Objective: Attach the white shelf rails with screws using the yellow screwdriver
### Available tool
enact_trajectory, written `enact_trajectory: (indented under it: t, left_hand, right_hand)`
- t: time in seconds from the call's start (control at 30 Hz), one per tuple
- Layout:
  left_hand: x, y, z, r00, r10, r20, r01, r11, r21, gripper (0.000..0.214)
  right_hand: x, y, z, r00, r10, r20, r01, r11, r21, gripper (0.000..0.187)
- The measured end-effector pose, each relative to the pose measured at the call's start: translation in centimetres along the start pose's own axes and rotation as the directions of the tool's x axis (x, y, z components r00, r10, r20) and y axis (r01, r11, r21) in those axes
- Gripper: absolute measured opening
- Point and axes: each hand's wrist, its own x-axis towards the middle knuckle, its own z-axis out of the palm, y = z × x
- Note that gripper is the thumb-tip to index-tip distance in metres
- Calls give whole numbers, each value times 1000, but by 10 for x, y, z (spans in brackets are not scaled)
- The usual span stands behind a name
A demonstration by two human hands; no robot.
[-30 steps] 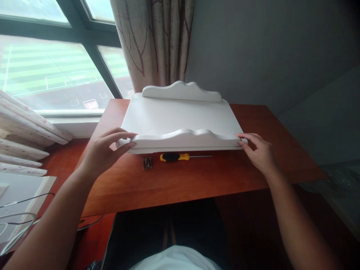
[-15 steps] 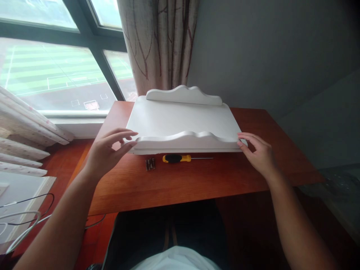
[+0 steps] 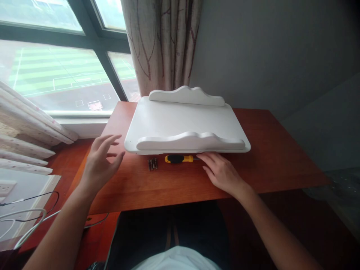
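Note:
A white board (image 3: 182, 120) with rounded corners lies on the wooden table, a wavy-topped rail (image 3: 191, 141) along its near edge and another wavy rail (image 3: 187, 95) at its far edge. My left hand (image 3: 102, 159) hovers just left of the board's near corner, fingers spread and holding nothing. Reaching in front of the board, my right hand (image 3: 222, 170) has its fingers stretched over the shaft of a screwdriver with a yellow and black handle (image 3: 179, 159); whether they touch it I cannot tell. Several small dark metal screws (image 3: 152, 164) lie left of the handle.
The reddish wooden table (image 3: 281, 157) has its near edge close to my lap. A patterned curtain (image 3: 163, 45) hangs behind it, beside a window (image 3: 59, 78). Cables (image 3: 30, 221) and a wall socket (image 3: 6, 188) are at the lower left.
Both hands have left the board's near corners. My left hand moved slightly left and down; my right hand moved left to the screwdriver's shaft. The view shifted slightly.

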Motion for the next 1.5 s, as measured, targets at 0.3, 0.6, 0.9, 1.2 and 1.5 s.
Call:
enact_trajectory:
  t: [0.3, 0.6, 0.9, 1.2, 1.5]
  left_hand:
    - [-13, -11, 10, 973, -156, 172, 172, 982, -79, 42]
    - [-16, -17, 11, 947, -223, 232, 234, 972, -20, 48]
    - [-14, -19, 10, 947, -208, 246, 225, 973, -45, 48]
    - [-12, -20, 9, 947, -193, 257, 211, 976, -46, 51]
    - [-12, -25, 11, 943, -193, 271, 216, 975, -59, 48]
  right_hand:
    - [17, -19, 41, 999, -28, 32, 30, 998, -51, 43]
    - [24, -25, 53, 1000, -15, -5, 14, 994, -110, 42]
    - [23, -26, 55, 999, -49, 17, 49, 998, -47, 41]
    - [19, -25, 48, 996, -32, 83, 41, 994, -106, 45]
    - [6, -13, 49, 1000, -4, 23, 5, 1000, -18, 49]
